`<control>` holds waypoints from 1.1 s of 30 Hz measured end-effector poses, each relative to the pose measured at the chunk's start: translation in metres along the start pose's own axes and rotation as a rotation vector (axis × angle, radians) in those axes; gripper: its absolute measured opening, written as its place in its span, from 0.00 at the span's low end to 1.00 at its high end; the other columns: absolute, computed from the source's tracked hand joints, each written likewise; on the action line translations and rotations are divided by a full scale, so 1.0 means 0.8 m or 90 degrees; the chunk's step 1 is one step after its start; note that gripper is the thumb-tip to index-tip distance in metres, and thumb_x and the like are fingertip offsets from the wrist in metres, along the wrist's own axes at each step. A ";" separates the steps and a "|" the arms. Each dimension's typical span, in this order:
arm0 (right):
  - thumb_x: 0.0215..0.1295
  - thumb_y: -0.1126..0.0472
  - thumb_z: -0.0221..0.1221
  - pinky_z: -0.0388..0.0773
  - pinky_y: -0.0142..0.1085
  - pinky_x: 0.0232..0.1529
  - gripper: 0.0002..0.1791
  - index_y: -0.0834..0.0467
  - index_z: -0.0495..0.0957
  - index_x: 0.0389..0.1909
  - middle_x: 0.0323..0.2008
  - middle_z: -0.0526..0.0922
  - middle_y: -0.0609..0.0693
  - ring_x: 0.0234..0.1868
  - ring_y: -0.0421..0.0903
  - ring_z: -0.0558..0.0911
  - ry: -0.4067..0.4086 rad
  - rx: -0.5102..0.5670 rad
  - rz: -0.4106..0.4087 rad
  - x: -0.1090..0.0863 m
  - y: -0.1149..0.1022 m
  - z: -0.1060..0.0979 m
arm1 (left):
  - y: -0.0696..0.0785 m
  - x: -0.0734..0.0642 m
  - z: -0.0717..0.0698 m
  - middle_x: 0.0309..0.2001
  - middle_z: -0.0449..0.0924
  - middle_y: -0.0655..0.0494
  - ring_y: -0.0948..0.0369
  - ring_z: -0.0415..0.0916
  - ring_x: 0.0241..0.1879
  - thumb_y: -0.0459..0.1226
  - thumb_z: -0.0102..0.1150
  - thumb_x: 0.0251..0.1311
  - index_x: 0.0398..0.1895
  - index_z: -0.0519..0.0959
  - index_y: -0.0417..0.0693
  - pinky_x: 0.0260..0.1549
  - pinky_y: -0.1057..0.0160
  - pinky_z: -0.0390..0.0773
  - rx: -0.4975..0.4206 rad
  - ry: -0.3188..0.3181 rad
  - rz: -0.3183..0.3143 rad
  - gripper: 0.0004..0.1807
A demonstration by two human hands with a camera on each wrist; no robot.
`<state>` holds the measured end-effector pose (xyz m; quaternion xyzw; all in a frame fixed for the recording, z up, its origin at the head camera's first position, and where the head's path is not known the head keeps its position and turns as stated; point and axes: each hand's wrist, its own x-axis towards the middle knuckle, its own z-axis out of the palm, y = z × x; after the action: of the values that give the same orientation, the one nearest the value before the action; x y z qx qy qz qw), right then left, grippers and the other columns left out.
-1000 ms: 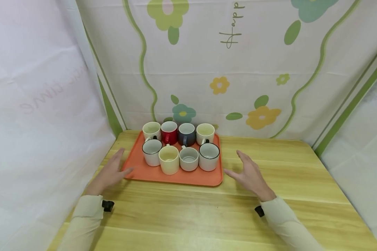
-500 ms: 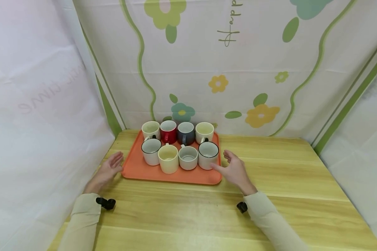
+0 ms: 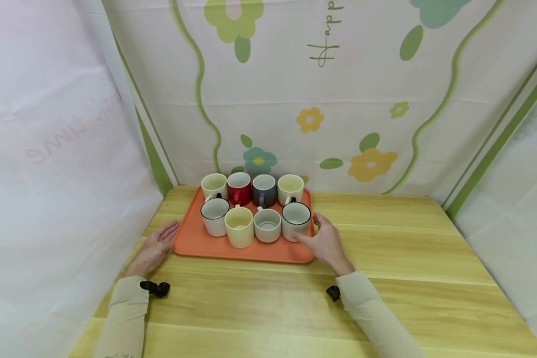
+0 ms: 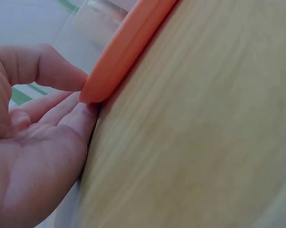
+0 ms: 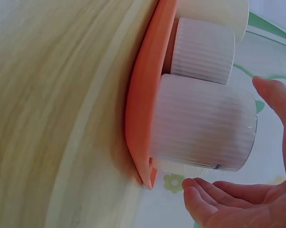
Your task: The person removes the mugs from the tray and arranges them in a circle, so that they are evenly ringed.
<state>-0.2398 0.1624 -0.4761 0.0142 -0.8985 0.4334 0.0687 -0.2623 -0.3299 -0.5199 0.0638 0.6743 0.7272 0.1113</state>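
Note:
An orange tray on the wooden table bears two rows of mugs. My left hand is at the tray's left edge, fingers fairly straight; in the left wrist view the thumb meets the tray corner and the fingertips lie beside its underside. My right hand is spread around the black-rimmed white mug at the front right corner. The right wrist view shows a gap between thumb and fingers, both apart from the white mug.
Other front mugs are a black-rimmed white one, a cream one and a grey one. Behind stand a red mug, a blue-grey mug and cream mugs. A flowered cloth hangs behind.
My right hand has moved left from beside the tray to the front right mug. The left hand has turned its palm up more, fingers now at the tray's edge. The mugs stay put.

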 end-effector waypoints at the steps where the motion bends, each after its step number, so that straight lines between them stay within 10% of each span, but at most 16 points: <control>1: 0.44 0.34 0.70 0.71 0.53 0.64 0.56 0.59 0.62 0.70 0.66 0.72 0.58 0.67 0.57 0.71 0.002 0.001 0.005 0.001 0.000 0.002 | -0.001 0.000 -0.001 0.77 0.32 0.36 0.43 0.31 0.77 0.14 0.42 0.59 0.76 0.36 0.35 0.52 0.79 0.73 -0.006 0.001 -0.001 0.44; 22: 0.32 0.32 0.74 0.76 0.48 0.51 0.48 0.57 0.74 0.52 0.46 0.79 0.52 0.49 0.52 0.79 0.195 -0.024 0.013 0.028 -0.014 0.038 | 0.001 0.000 0.003 0.78 0.34 0.39 0.46 0.33 0.77 0.14 0.43 0.55 0.77 0.37 0.38 0.54 0.79 0.73 0.005 0.004 -0.027 0.47; 33: 0.32 0.35 0.75 0.77 0.45 0.46 0.44 0.58 0.77 0.49 0.42 0.83 0.52 0.44 0.51 0.80 0.130 -0.055 -0.068 0.040 -0.016 0.004 | 0.000 0.001 0.000 0.78 0.34 0.39 0.45 0.34 0.77 0.15 0.43 0.58 0.77 0.38 0.38 0.51 0.79 0.74 0.014 0.009 -0.033 0.46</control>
<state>-0.2707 0.1529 -0.4638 0.0150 -0.9027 0.3890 0.1833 -0.2635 -0.3297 -0.5197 0.0423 0.6847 0.7170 0.1242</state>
